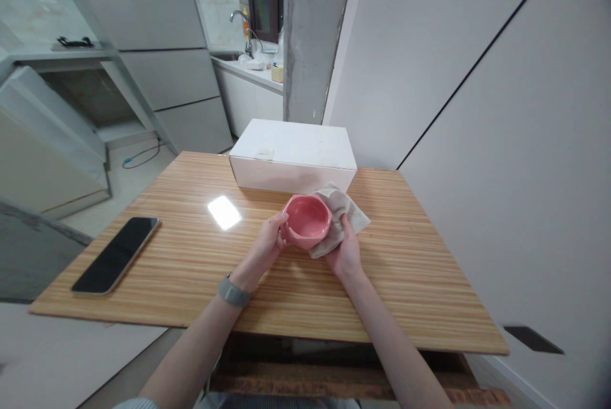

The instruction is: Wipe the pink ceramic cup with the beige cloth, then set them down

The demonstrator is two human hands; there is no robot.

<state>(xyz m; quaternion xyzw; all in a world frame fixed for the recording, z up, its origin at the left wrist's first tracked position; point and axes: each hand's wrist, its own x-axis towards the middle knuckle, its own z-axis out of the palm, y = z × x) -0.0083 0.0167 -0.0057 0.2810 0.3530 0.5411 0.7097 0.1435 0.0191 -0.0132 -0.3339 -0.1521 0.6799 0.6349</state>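
A pink bowl (308,219) with an angular rim is held above the table, its hollow facing me. My left hand (271,240) grips the bowl at its left edge, thumb on the rim. In my right hand (347,253) is a pale beige cloth (354,213), pressed against the bowl's right side. The cloth covers part of that outer wall, and the fingers behind it are hidden. Just beyond the bowl stands a white box (293,170).
The wood-grain table (420,288) has a phone (117,255) lying near its left edge. A white wall (477,161) runs along the right side. Behind a grey pillar (312,34) is a counter with a faucet (248,30).
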